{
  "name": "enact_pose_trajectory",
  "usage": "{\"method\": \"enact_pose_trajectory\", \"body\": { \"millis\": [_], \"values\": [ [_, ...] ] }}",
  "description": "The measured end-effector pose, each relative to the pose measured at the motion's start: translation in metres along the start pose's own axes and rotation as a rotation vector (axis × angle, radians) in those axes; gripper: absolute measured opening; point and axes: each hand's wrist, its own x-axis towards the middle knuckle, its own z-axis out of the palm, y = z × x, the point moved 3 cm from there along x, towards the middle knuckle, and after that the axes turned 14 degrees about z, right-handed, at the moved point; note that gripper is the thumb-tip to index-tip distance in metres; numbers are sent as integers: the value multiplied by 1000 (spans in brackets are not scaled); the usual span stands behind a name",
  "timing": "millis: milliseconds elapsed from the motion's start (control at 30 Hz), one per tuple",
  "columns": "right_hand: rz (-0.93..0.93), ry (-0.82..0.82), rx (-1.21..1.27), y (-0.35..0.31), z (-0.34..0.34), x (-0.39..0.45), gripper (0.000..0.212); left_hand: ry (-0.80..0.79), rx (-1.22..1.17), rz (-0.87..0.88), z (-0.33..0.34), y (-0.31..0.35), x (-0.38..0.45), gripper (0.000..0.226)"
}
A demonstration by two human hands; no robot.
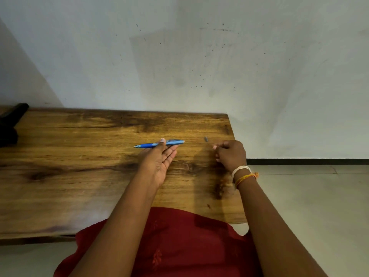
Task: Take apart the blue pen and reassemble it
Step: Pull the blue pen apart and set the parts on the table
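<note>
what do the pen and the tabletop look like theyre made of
The blue pen, held in the left hand, looks like plastic: a solid blue front section, a paler see-through rear barrel, and a slight sheen. The tabletop looks like wood or wood-grain laminate: brown streaked grain with dark knots and a smooth, mildly glossy surface. Which of the two cannot be told from here.

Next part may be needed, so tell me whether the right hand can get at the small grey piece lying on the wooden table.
Probably yes: the small grey piece lies uncovered on the wooden table, just beyond the right hand.
</note>
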Motion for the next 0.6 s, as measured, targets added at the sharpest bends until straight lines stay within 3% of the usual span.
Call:
{"method": "enact_pose_trajectory", "body": {
  "millis": [333, 500, 600],
  "values": [
    [-10, 29, -51, 12, -10, 10, 10, -7, 31, -25, 9, -11, -3, 16],
    [130, -52, 53, 16, -17, 18, 14, -10, 49, -37, 12, -11, -5, 7],
    [-34, 162, -127, 11, -20, 7, 12, -11, 78, -31, 11, -12, -5, 7]
  ]
}}
